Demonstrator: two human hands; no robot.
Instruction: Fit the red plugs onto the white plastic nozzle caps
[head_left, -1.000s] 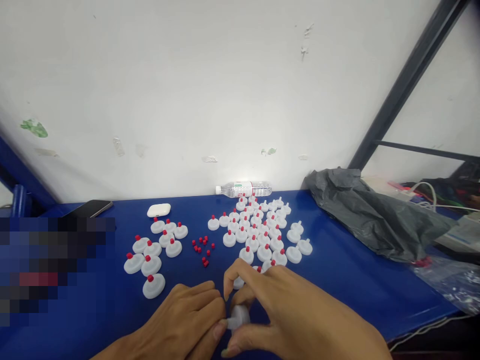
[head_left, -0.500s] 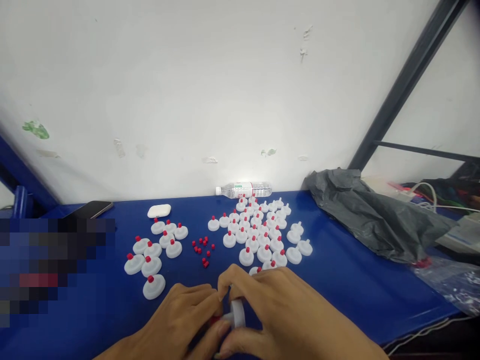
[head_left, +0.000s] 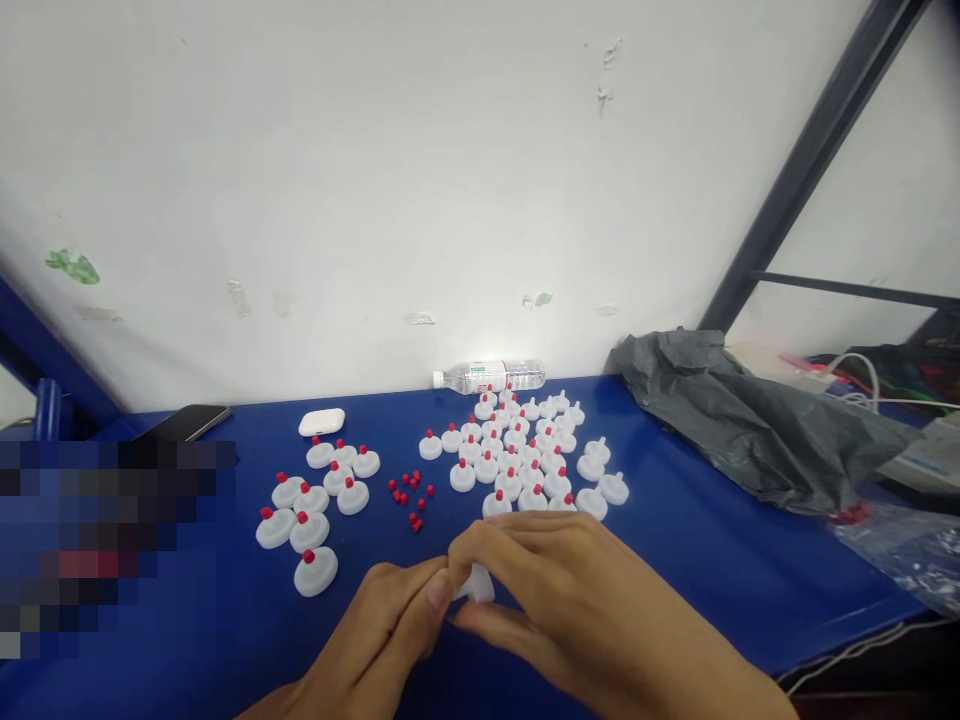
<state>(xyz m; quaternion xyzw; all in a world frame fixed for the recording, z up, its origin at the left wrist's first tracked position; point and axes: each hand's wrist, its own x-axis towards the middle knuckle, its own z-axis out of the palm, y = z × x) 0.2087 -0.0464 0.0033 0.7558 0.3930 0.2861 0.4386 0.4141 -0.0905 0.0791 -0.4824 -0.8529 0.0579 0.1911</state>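
Between my hands is a white plastic nozzle lid (head_left: 480, 583), tilted on its side with its spout toward the left. My right hand (head_left: 559, 595) is closed around the disc-shaped base, with fingers over the top and the thumb beneath. My left hand (head_left: 397, 615) pinches the spout end between thumb and forefinger. The red tip cap there is hidden by the fingers. Beyond my hands lie several loose red tip caps (head_left: 403, 498). To their left stand several white nozzle lids with red tips (head_left: 316, 571). A larger cluster of such lids (head_left: 508, 484) spreads to the right; those at its right edge have bare spouts.
A clear plastic bottle (head_left: 491, 377) lies against the wall. A white earbud case (head_left: 322, 422) and a dark phone (head_left: 184, 424) rest at the back left of the blue table (head_left: 697, 570). A grey plastic bag (head_left: 757, 420) covers the right side.
My left thumb has moved up over the spout end, and the red seen there before is now covered. The lid has turned slightly in my right hand. The view has shifted slightly.
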